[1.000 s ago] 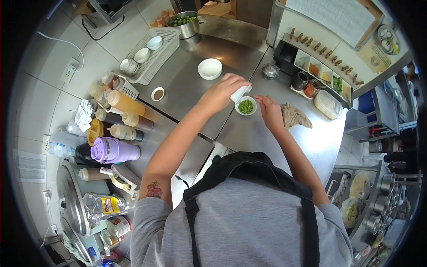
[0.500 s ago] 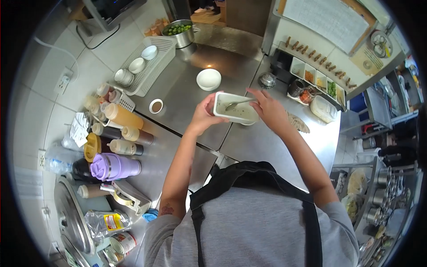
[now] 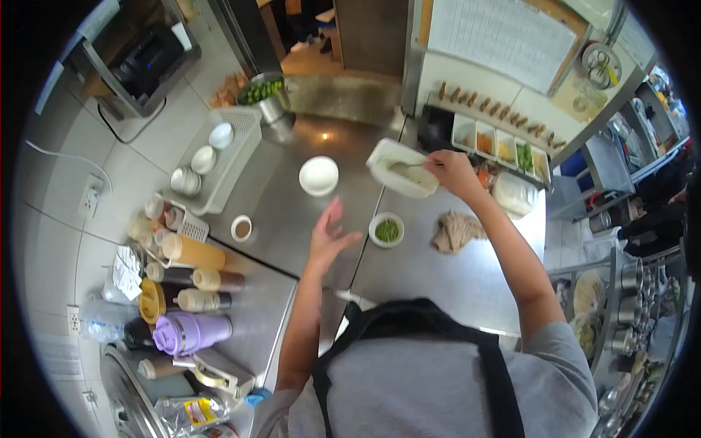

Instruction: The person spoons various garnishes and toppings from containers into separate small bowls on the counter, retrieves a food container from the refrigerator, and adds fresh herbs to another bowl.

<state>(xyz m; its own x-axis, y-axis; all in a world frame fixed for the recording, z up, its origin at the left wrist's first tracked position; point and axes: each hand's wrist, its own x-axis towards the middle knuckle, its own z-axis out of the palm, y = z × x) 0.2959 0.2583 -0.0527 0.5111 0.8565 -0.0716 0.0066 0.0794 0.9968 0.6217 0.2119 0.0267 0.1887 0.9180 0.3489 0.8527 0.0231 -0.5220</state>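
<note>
My right hand is closed on the right end of a white rectangular container, which tilts above the steel counter. A spoon lies inside it, its handle running under my right fingers. A little pale residue clings to the container's inner walls. My left hand is empty, fingers apart, over the counter. Just beyond it stands a white bowl; its contents, if any, cannot be made out. To the right of my left hand is a small white bowl of chopped green herbs.
A crumpled beige cloth lies to the right. On the left are a small cup of brown powder or sauce, squeeze bottles and a purple tumbler. Topping trays line the back right; a dish rack stands back left.
My left hand has let go of the container and drawn back toward me. The container has moved right and away in my right hand. The herb bowl and cloth now show fully.
</note>
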